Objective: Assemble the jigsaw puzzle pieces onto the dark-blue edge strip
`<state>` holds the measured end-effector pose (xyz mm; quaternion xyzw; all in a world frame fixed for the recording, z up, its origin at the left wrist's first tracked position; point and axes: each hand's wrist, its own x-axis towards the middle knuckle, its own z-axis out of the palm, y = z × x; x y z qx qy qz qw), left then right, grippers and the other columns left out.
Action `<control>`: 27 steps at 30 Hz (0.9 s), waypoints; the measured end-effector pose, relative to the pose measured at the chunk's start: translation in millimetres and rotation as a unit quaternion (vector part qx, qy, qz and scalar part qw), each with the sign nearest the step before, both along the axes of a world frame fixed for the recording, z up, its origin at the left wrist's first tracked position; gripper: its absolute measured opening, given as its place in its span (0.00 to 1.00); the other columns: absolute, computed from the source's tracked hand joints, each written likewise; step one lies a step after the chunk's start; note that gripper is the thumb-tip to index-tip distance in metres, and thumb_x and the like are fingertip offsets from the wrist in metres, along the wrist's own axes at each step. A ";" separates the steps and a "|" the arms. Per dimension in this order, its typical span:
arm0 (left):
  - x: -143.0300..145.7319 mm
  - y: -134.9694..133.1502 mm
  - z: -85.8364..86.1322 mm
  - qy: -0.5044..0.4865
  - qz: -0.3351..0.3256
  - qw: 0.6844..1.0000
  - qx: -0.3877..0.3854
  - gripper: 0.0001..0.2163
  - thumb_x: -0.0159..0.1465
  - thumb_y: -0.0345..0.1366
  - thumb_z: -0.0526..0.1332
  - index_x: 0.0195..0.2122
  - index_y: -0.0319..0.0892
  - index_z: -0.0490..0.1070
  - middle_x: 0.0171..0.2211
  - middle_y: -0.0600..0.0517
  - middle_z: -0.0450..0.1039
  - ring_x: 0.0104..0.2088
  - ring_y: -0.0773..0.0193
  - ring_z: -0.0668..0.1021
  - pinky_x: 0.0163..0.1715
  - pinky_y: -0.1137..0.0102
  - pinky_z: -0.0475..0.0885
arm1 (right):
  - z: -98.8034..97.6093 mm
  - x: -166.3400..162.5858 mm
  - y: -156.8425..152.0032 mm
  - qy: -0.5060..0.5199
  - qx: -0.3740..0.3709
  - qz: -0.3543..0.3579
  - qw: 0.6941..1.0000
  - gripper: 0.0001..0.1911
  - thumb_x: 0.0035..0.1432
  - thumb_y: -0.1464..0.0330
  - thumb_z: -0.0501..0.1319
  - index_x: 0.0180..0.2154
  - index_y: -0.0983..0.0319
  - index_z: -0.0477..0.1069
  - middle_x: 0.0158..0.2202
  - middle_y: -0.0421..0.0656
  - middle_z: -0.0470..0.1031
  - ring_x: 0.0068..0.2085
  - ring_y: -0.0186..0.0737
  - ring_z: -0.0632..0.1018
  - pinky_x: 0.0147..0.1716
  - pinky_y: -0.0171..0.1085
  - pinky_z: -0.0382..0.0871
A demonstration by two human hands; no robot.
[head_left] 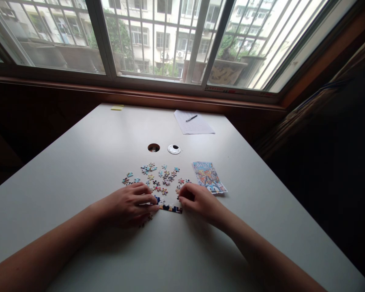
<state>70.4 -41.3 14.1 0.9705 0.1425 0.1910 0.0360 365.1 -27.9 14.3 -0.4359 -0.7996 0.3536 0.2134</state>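
Note:
A short strip of joined jigsaw pieces, dark blue and cream with a straight lower edge, lies on the table between my hands. My left hand rests at the strip's left end, fingers bent and the tips against it. Close to the right end, my right hand has thumb and index finger pinched together at a small puzzle piece, mostly hidden by the fingertips. Loose jigsaw pieces are scattered just beyond both hands. A few more pieces lie partly under my left hand.
A colourful picture sheet lies beyond my right hand. Farther off on the white table are a cable hole, its round cover, papers with a pen, and yellow notes. A barred window stands behind.

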 end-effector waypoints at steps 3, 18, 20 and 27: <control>0.8 -0.2 1.7 -0.002 -0.001 1.000 -0.002 0.18 0.66 0.30 0.61 0.58 0.43 0.69 0.44 0.45 0.77 0.43 0.57 0.75 0.45 0.61 0.72 | -0.2 0.3 0.9 0.072 -0.071 -0.026 0.995 0.06 0.57 0.72 0.61 0.39 0.59 0.72 0.31 0.38 0.76 0.33 0.37 0.78 0.35 0.35 0.70; 1.3 -0.3 1.0 -0.011 0.002 1.000 0.003 0.17 0.66 0.30 0.61 0.56 0.44 0.70 0.43 0.46 0.77 0.42 0.58 0.76 0.45 0.62 0.72 | 7.2 -4.0 -1.8 0.097 -0.155 -0.076 0.980 0.05 0.56 0.66 0.66 0.34 0.60 0.76 0.36 0.41 0.81 0.35 0.40 0.80 0.37 0.37 0.72; 0.9 -0.4 0.6 -0.002 0.001 1.000 0.004 0.17 0.67 0.30 0.61 0.57 0.43 0.70 0.43 0.45 0.77 0.42 0.58 0.75 0.45 0.61 0.72 | 8.6 -4.2 -2.0 0.070 -0.122 -0.082 0.987 0.03 0.55 0.67 0.67 0.33 0.60 0.77 0.35 0.40 0.81 0.37 0.41 0.79 0.39 0.37 0.70; 0.6 -0.6 2.4 0.010 0.002 1.000 -0.005 0.17 0.67 0.30 0.60 0.57 0.43 0.69 0.44 0.45 0.77 0.42 0.57 0.75 0.46 0.60 0.71 | 9.5 -7.4 -3.0 0.064 -0.107 -0.078 0.989 0.04 0.55 0.66 0.68 0.33 0.58 0.80 0.35 0.39 0.82 0.39 0.40 0.79 0.41 0.36 0.68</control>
